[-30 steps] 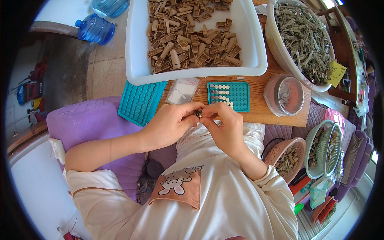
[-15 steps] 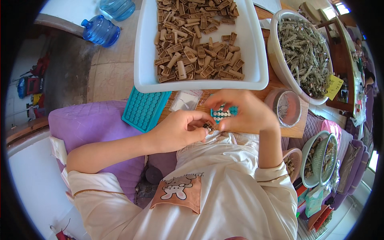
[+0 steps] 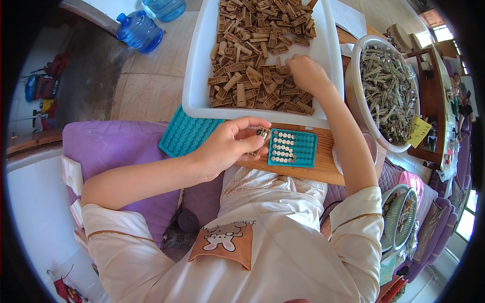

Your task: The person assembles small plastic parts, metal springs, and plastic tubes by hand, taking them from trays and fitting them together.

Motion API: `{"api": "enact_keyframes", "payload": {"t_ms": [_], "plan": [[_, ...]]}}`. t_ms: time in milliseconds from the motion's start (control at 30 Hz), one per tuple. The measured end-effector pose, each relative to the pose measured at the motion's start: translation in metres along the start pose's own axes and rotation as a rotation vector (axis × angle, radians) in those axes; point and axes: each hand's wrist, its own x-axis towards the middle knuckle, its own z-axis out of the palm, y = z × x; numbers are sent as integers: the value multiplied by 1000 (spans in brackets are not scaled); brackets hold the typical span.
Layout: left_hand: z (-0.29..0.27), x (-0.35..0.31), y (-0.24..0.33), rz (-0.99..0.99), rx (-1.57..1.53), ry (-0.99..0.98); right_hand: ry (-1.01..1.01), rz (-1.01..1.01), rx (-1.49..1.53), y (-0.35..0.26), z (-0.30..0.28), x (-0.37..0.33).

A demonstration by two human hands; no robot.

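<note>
My left hand (image 3: 222, 149) is closed around a small brown plastic casing (image 3: 259, 141) with dark and shiny parts inside. Beside it on the table lies a teal grid tray (image 3: 305, 146), its left part filled with small white round pieces. My right hand (image 3: 305, 74) reaches into a large white tub (image 3: 329, 65), fingers drawn together at a loose brown plastic casing (image 3: 281, 67). Many similar brown plastic casings (image 3: 252, 38) are heaped in the tub.
Right of the tub stands a round basin (image 3: 352, 83) of greyish narrow pieces. A clear round container (image 3: 339, 159) sits under my right forearm. Another teal tray (image 3: 183, 134) lies to the left. Blue water bottles (image 3: 140, 33) stand on the floor, and baskets (image 3: 399, 214) at the right.
My right hand has left my left hand's side and moved up into the tub. The teal tray with white pieces is now uncovered. My left hand still holds its casing.
</note>
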Motion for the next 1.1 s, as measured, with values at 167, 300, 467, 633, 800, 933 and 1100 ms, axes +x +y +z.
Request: {"api": "enact_keyframes", "payload": {"t_ms": [167,300,467,633,800,933,1100], "plan": [[0,3,13,68,-260,108,226,235,455,2,-34,-28],[3,5,20,178,-233,132,230,267,994,-13,-50,-73],[1,-1,21,250,-103,125,169,294,1369,-63,-56,-126],[4,-2,20,323,27,75,126,296,1690,-96,-55,-156],[9,-10,20,499,276,36,265,229,1725,-112,-63,-165],[15,-14,17,567,270,1,461,289,1803,-128,-64,-163],[19,-20,14,604,214,-19,626,303,1808,-153,-60,-157]]}}
